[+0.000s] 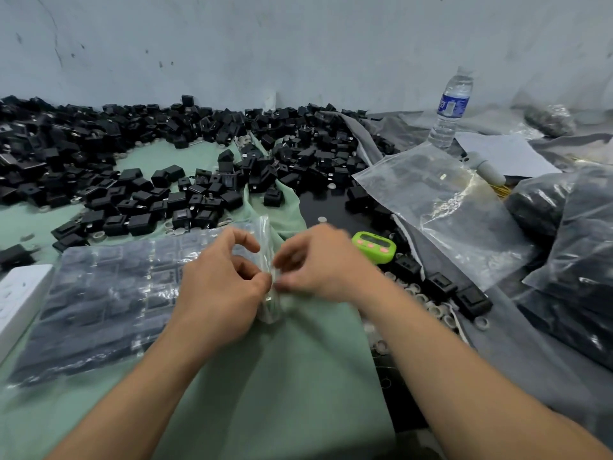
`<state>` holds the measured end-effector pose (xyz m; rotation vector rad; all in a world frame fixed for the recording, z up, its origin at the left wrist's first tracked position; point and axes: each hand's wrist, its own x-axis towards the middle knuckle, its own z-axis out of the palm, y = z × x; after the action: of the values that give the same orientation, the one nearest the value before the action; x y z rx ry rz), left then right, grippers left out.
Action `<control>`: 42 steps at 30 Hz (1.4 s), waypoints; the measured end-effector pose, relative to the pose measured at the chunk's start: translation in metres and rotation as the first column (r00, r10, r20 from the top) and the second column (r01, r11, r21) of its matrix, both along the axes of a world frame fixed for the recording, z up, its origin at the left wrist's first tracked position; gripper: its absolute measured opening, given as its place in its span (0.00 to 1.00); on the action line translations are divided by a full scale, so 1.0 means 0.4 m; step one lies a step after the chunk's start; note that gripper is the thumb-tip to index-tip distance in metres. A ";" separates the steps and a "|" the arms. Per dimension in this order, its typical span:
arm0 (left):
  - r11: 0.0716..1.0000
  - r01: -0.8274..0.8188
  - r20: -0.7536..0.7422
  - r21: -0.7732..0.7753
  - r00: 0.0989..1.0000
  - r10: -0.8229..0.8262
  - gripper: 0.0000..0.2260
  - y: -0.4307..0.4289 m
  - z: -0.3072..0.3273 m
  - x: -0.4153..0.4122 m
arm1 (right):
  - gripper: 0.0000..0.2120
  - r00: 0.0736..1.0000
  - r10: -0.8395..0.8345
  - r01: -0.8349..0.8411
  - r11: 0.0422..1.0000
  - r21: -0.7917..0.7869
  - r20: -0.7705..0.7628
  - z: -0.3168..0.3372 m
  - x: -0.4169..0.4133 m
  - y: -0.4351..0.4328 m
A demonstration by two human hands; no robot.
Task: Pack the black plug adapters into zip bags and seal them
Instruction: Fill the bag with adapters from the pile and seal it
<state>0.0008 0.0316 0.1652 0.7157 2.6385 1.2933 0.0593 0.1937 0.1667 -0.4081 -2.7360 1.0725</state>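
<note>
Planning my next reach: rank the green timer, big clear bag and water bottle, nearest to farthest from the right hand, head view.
1. The green timer, just beside the right hand.
2. The big clear bag, farther right and back.
3. The water bottle, far right, near the wall.

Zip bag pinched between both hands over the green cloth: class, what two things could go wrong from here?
1. The left hand and right hand pinch the small clear zip bag by fingertips only; it might slip, or the seal may close only partway.
2. Some loose adapters and small grey rings lie close by the right forearm; a sweep of the arm could knock them about.
</note>
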 end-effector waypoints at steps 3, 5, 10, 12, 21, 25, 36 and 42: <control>1.000 0.000 0.029 0.005 1.000 0.000 0.14 -0.002 -0.002 -0.006 | 0.12 0.916 -0.399 0.383 0.834 0.398 -0.043 0.041 0.045 0.118; 1.000 0.009 0.033 -0.010 0.999 -0.009 0.14 -0.001 -0.004 -0.007 | 0.26 0.816 -0.540 0.314 0.713 0.627 0.207 0.042 0.084 0.181; 0.999 0.022 0.042 -0.032 0.999 -0.021 0.14 0.003 -0.006 -0.009 | 0.19 0.868 -0.468 0.323 0.785 0.528 0.165 0.013 0.096 0.229; 0.999 0.024 0.044 -0.033 0.999 -0.023 0.14 0.004 -0.007 -0.009 | 0.29 0.874 -0.453 0.316 0.803 0.506 0.173 0.013 0.091 0.235; 0.997 0.051 0.028 -0.059 0.998 -0.050 0.13 0.003 -0.004 -0.011 | 0.29 0.908 -0.361 0.246 0.870 0.427 0.211 0.000 0.055 0.226; 0.998 0.057 0.032 -0.039 0.998 -0.056 0.14 0.002 -0.005 -0.014 | 0.28 0.960 -0.274 0.244 0.918 0.313 0.055 -0.015 0.053 0.188; 0.992 0.087 -0.008 -0.091 0.996 -0.088 0.13 -0.003 -0.004 -0.025 | 0.30 0.993 -0.105 0.116 0.949 0.294 -0.054 0.023 0.078 0.126; 0.983 -0.012 -0.168 -0.181 0.986 -0.018 0.07 -0.014 0.004 -0.043 | 0.31 0.974 -0.123 0.067 0.958 0.277 0.191 0.030 0.099 0.131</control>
<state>-0.0162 0.0259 0.1666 0.8339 2.8395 1.0144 0.0990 0.2460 0.1786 -0.6326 -2.9516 0.6522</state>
